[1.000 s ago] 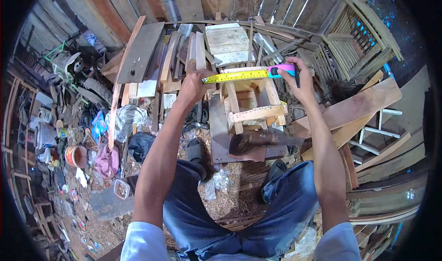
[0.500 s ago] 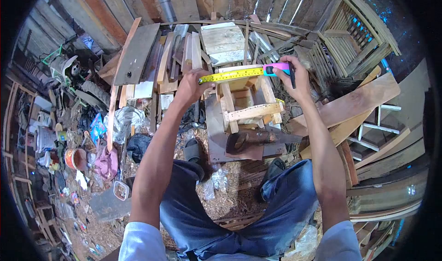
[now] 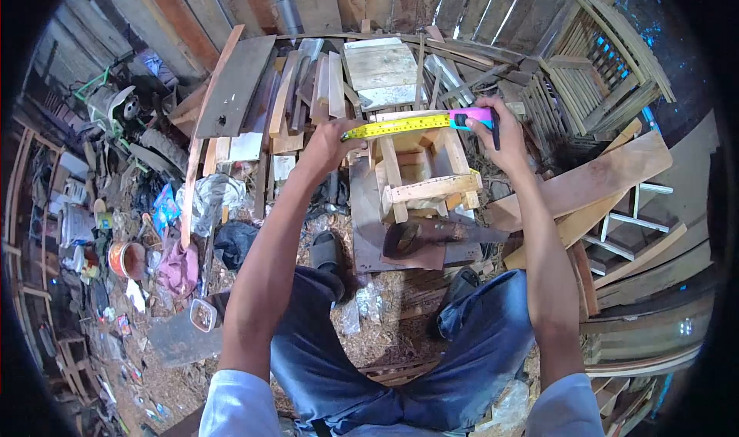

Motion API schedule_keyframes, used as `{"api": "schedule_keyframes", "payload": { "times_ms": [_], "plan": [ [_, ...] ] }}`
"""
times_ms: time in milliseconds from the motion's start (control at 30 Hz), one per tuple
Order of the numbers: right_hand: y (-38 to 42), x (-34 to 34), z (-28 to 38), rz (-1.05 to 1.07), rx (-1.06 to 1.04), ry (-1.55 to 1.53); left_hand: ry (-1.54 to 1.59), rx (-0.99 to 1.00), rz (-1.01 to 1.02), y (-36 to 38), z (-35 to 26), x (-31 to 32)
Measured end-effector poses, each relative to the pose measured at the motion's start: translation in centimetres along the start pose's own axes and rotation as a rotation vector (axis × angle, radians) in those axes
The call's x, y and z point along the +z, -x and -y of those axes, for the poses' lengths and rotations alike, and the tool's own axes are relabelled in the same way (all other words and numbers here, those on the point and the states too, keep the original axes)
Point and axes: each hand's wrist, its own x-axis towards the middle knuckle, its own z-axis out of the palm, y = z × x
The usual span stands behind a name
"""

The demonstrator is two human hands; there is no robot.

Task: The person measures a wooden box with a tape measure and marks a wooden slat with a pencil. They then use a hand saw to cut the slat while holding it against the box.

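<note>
A yellow tape measure blade [image 3: 400, 125] is stretched across the far side of a small wooden frame [image 3: 431, 186] that looks like a stool. My left hand [image 3: 331, 146] is closed on the blade's free end, left of the frame. On the other side, my right hand [image 3: 502, 140] grips the pink and blue tape measure case [image 3: 476, 118]. Below the frame, a handsaw [image 3: 416, 237] lies with its handle to the left. Frame and saw rest on a dark board [image 3: 369, 258] on the ground.
Planks and offcuts [image 3: 296, 90] are piled behind the frame. Wide boards [image 3: 593, 175] lean at the right, near a slatted wooden piece [image 3: 600, 60]. At the left are a bucket [image 3: 127, 260], a pink cloth [image 3: 178, 269] and scattered litter. Shavings cover the floor.
The whole scene has shifted slightly to the right in the view. Both hands keep hold of the tape measure, still stretched over the frame at nearly the same spot.
</note>
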Motion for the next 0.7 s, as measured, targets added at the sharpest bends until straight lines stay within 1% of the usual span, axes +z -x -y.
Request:
{"api": "schedule_keyframes", "payload": {
  "times_ms": [100,233,333,467,567,600,667,700],
  "plan": [
    [0.6,-0.4,0.2,0.079,0.043,-0.027,-0.021,-0.01,0.012,0.1,-0.3,-0.1],
    [1.1,-1.3,0.5,0.255,0.006,0.119,-0.014,-0.018,0.018,0.0,-0.4,-0.1],
    [1.6,-0.4,0.2,0.222,0.036,-0.027,-0.016,-0.001,0.015,0.0,-0.2,0.1],
    [1.5,-0.2,-0.1,0.296,-0.018,0.053,-0.065,0.006,0.007,-0.1,0.0,0.2],
    [1.3,0.1,0.2,0.154,-0.136,0.184,-0.08,0.056,-0.01,0.0,0.1,0.1],
    [0.9,0.2,0.6,0.13,-0.1,0.114,-0.084,0.083,-0.019,0.0,0.2,0.1],
    [0.0,0.7,1.5,0.084,-0.025,-0.027,-0.141,0.052,0.005,0.2,0.4,0.3],
    [-0.2,0.5,3.3,0.082,0.057,-0.047,-0.17,0.036,0.014,0.3,0.5,0.4]
  ]
}}
